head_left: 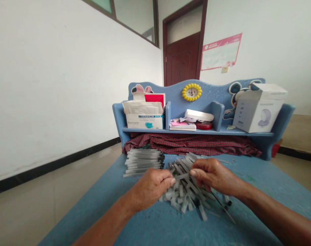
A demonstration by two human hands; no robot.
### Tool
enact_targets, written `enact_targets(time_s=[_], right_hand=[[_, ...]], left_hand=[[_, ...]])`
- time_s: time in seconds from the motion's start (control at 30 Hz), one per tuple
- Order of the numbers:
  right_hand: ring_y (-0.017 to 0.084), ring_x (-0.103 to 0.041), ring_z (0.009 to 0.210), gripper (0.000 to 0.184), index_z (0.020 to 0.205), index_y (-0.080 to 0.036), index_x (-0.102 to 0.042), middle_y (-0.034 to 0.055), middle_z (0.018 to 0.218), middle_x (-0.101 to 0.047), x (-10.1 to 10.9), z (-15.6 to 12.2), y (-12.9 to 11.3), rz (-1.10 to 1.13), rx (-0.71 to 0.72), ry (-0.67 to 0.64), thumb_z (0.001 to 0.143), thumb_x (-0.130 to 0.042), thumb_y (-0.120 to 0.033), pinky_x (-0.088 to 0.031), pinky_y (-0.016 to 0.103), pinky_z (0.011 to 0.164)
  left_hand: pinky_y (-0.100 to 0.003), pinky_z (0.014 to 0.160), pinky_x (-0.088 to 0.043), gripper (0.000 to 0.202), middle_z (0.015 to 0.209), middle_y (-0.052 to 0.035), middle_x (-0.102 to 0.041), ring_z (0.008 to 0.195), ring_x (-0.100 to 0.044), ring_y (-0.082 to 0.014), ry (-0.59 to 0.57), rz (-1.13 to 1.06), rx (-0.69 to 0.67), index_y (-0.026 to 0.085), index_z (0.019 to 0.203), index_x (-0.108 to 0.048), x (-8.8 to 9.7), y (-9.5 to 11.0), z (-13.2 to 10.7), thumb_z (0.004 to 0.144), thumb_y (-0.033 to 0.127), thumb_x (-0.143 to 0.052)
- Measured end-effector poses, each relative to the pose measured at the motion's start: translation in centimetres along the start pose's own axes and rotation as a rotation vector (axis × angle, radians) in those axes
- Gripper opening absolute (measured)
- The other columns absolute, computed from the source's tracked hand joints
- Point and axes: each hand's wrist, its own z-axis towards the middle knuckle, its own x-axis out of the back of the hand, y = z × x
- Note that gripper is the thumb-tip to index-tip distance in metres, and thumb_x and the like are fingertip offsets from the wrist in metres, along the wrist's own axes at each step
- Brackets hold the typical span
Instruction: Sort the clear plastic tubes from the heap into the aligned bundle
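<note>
My left hand (pixel 151 189) and my right hand (pixel 213 175) meet over a loose heap of clear plastic pen barrels (pixel 187 193) on the blue desk (pixel 155 225). Both hands pinch the two ends of one clear pen barrel (pixel 181 177), held level just above the heap. To the left, behind my left hand, lies a neat stack of assembled pens (pixel 143 162) with dark tips pointing right. A thin pen refill (pixel 223 208) lies under my right wrist.
A red checked cloth (pixel 196 143) lies along the back of the desk under a blue shelf (pixel 196 131). The shelf carries a box of face masks (pixel 144 118), booklets, a red tin and a white carton (pixel 258 109). A brown door (pixel 182 58) stands behind.
</note>
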Motion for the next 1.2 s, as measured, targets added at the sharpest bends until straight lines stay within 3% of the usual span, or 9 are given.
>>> enact_targets(time_s=[0.13,0.27,0.37,0.53,0.7,0.87,0.97,1.03,1.2], right_hand=[[0.005,-0.042,0.037,0.035,0.061,-0.017,-0.049,-0.0012,0.05,-0.053,-0.06,-0.04,-0.23,-0.098,-0.015,0.027,0.089,-0.045,-0.037,-0.03,0.017,0.036],[0.007,-0.046,0.041,0.015,0.078,-0.018,-0.05,-0.0035,0.057,-0.055,-0.13,0.05,-0.07,0.11,-0.033,-0.03,0.082,-0.056,-0.031,-0.035,0.018,0.039],[0.007,-0.042,0.043,0.021,0.089,-0.019,-0.051,-0.0059,0.057,-0.052,-0.09,0.06,0.02,0.082,0.01,-0.005,0.079,-0.061,-0.034,-0.032,0.017,0.04],[0.006,-0.043,0.043,0.037,0.059,-0.017,-0.048,-0.0013,0.05,-0.053,-0.13,0.07,-0.28,-0.163,0.031,0.068,0.089,-0.046,-0.038,-0.03,0.018,0.042],[0.006,-0.04,0.038,0.022,0.091,-0.019,-0.051,-0.0053,0.056,-0.055,-0.15,0.06,-0.54,0.064,-0.067,0.003,0.081,-0.059,-0.036,-0.028,0.018,0.036],[0.006,-0.042,0.042,0.033,0.061,-0.017,-0.048,-0.0011,0.049,-0.054,-0.16,-0.01,-0.66,-0.154,0.012,0.051,0.088,-0.047,-0.036,-0.031,0.018,0.042],[0.005,-0.038,0.036,0.017,0.087,-0.018,-0.051,-0.0051,0.054,-0.055,-0.14,-0.02,-0.69,0.053,-0.071,-0.003,0.081,-0.057,-0.033,-0.027,0.017,0.036],[0.005,-0.038,0.036,0.03,0.1,-0.018,-0.049,-0.0066,0.055,-0.055,-0.11,-0.03,-0.62,0.113,-0.082,-0.018,0.079,-0.062,-0.036,-0.026,0.016,0.034],[0.004,-0.039,0.033,0.032,0.063,-0.017,-0.047,-0.0024,0.05,-0.056,-0.26,-0.01,-0.34,-0.024,-0.07,0.012,0.087,-0.048,-0.038,-0.025,0.016,0.033]], left_hand=[[-0.019,0.054,-0.029,0.03,0.056,0.0051,-0.045,0.055,-0.044,-0.0079,0.016,0.014,0.002,0.015,0.065,-0.052,-0.02,0.24,0.05,0.089,0.029,-0.041],[-0.019,0.053,-0.029,0.03,0.057,0.0051,-0.046,0.055,-0.044,-0.0081,0.017,0.016,0.006,0.015,0.066,-0.054,-0.09,0.18,0.06,0.089,0.029,-0.04],[-0.019,0.053,-0.03,0.03,0.057,0.0049,-0.047,0.055,-0.044,-0.0084,0.021,0.01,0.019,0.015,0.066,-0.055,-0.15,0.13,0.04,0.089,0.03,-0.041],[-0.019,0.053,-0.03,0.03,0.056,0.0051,-0.046,0.055,-0.044,-0.0085,0.026,-0.008,0.032,0.015,0.065,-0.054,-0.16,0.26,0.01,0.088,0.03,-0.042],[-0.019,0.054,-0.03,0.03,0.057,0.0047,-0.046,0.055,-0.045,-0.0087,0.037,0.006,0.048,0.015,0.065,-0.053,-0.16,0.33,0.0,0.088,0.03,-0.041],[-0.019,0.054,-0.03,0.03,0.056,0.0052,-0.044,0.055,-0.044,-0.0085,0.031,0.021,0.043,0.015,0.066,-0.054,-0.23,0.21,0.08,0.088,0.03,-0.041],[-0.019,0.054,-0.029,0.03,0.057,0.005,-0.046,0.056,-0.045,-0.0085,0.028,0.03,0.043,0.015,0.066,-0.054,-0.2,0.14,0.13,0.089,0.03,-0.041],[-0.019,0.054,-0.029,0.031,0.057,0.0048,-0.047,0.056,-0.045,-0.0087,0.028,0.028,0.053,0.015,0.066,-0.054,-0.17,0.13,0.16,0.089,0.03,-0.041],[-0.019,0.054,-0.029,0.031,0.056,0.0052,-0.046,0.055,-0.044,-0.0084,0.019,-0.004,0.053,0.015,0.065,-0.054,-0.24,0.1,0.15,0.088,0.031,-0.042]])
